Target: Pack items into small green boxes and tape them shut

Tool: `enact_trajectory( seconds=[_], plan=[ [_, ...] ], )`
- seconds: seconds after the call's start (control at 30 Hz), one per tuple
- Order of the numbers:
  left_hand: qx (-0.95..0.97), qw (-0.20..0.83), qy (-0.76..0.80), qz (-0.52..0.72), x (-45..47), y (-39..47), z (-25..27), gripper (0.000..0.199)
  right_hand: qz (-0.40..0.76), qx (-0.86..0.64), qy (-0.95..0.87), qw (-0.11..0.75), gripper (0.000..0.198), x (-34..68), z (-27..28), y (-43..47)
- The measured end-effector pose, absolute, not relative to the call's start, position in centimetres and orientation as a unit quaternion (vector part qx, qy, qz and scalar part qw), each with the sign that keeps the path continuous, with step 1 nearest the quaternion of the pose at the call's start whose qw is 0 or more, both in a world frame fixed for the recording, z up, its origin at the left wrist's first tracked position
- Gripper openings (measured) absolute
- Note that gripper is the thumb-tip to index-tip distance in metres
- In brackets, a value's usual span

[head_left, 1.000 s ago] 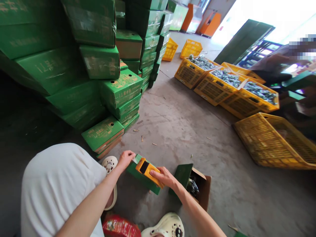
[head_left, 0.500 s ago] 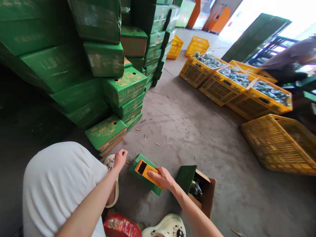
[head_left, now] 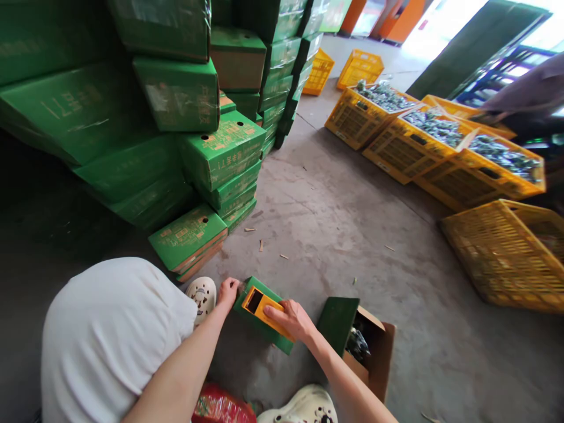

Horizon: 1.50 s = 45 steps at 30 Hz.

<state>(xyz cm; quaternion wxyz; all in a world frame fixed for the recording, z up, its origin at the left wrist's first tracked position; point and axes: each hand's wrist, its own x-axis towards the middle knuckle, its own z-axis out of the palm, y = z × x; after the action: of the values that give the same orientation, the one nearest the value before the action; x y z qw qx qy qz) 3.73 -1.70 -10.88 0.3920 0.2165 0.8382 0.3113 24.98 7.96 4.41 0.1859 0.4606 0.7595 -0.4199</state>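
Observation:
A small green cardboard box (head_left: 279, 345) lies on the floor between my feet. My right hand (head_left: 294, 320) grips an orange rectangular handheld tool (head_left: 261, 302) with a dark recess at one end, resting over the top of the box; its exact kind is not clear. My left hand (head_left: 228, 294) is at the box's far left end, its fingers pinched together. Something thin and see-through seems to show at the fingertips, too small to name. Right of the box stands an open green carton (head_left: 338, 324) with dark, plastic-wrapped contents (head_left: 359, 343).
Stacked green boxes (head_left: 233, 138) rise at the left. Yellow crates (head_left: 390, 154) filled with small wrapped items stand at the right, near a tilted yellow crate (head_left: 506, 252). A person (head_left: 524, 88) is behind them. A red wrapped bundle (head_left: 222, 405) lies between my clogs.
My left hand has moved right, from beside the clog to the end of the green box. My right hand keeps the orange tool over the box. The view has shifted slightly.

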Motion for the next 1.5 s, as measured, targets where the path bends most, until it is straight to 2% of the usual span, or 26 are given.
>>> enact_trajectory(
  seconds=[0.1, 0.2, 0.23, 0.37, 0.47, 0.57, 0.67, 0.77, 0.87, 0.97, 1.03, 1.07, 1.23, 1.5],
  plan=[
    [0.211, 0.424, 0.825, 0.308, 4.6, -1.7, -11.7, 0.024, -0.428, 0.45, 0.764, 0.176, 0.064, 25.1, 4.3, 8.0],
    [0.2, 0.427, 0.826, 0.308, 4.4, -1.7, -11.9, 0.057, -0.43, 0.462, 0.756, 0.174, 0.063, 25.2, 4.4, 7.9],
    [0.199, 0.429, 0.822, 0.317, 4.3, -1.7, -11.9, 0.062, -0.433, 0.463, 0.754, 0.175, 0.062, 25.3, 4.4, 8.0],
    [0.223, 0.452, 0.781, 0.368, 4.4, -1.5, -10.8, 0.05, -0.454, 0.45, 0.748, 0.179, 0.063, 25.2, 4.5, 8.1],
    [0.262, 0.504, 0.727, 0.386, 5.0, -1.4, -9.7, 0.057, -0.459, 0.448, 0.747, 0.177, 0.063, 25.2, 4.6, 8.1],
    [0.291, 0.548, 0.707, 0.341, 5.2, -1.5, -8.8, 0.068, -0.452, 0.451, 0.75, 0.172, 0.064, 25.1, 5.0, 7.9],
    [0.304, 0.513, 0.734, 0.325, 4.5, -1.4, -7.9, 0.073, -0.452, 0.452, 0.751, 0.166, 0.064, 25.1, 5.4, 7.8],
    [0.417, 0.474, 0.701, 0.331, 2.7, -0.5, -6.5, 0.076, -0.455, 0.451, 0.752, 0.156, 0.066, 25.2, 5.4, 7.9],
    [0.603, 0.489, 0.607, 0.167, 0.8, 1.1, -4.6, 0.091, -0.456, 0.447, 0.755, 0.146, 0.066, 25.6, 4.9, 8.0],
    [0.7, 0.437, 0.563, -0.039, 0.2, 2.2, -3.1, 0.136, -0.475, 0.44, 0.748, 0.148, 0.065, 25.7, 4.8, 8.0],
    [0.726, 0.393, 0.559, -0.079, 0.4, 2.0, -2.9, 0.158, -0.479, 0.445, 0.742, 0.148, 0.065, 25.6, 5.2, 7.7],
    [0.732, 0.38, 0.561, -0.073, 0.6, 1.7, -3.0, 0.161, -0.474, 0.451, 0.741, 0.148, 0.065, 25.4, 5.5, 7.6],
    [0.75, 0.336, 0.57, 0.01, 1.0, -0.4, -4.6, 0.147, -0.484, 0.467, 0.723, 0.157, 0.062, 25.0, 7.2, 7.0],
    [0.765, 0.316, 0.558, 0.059, 0.9, -0.5, -5.3, 0.142, -0.442, 0.508, 0.714, 0.189, 0.056, 32.4, 8.7, 7.2]
  ],
)
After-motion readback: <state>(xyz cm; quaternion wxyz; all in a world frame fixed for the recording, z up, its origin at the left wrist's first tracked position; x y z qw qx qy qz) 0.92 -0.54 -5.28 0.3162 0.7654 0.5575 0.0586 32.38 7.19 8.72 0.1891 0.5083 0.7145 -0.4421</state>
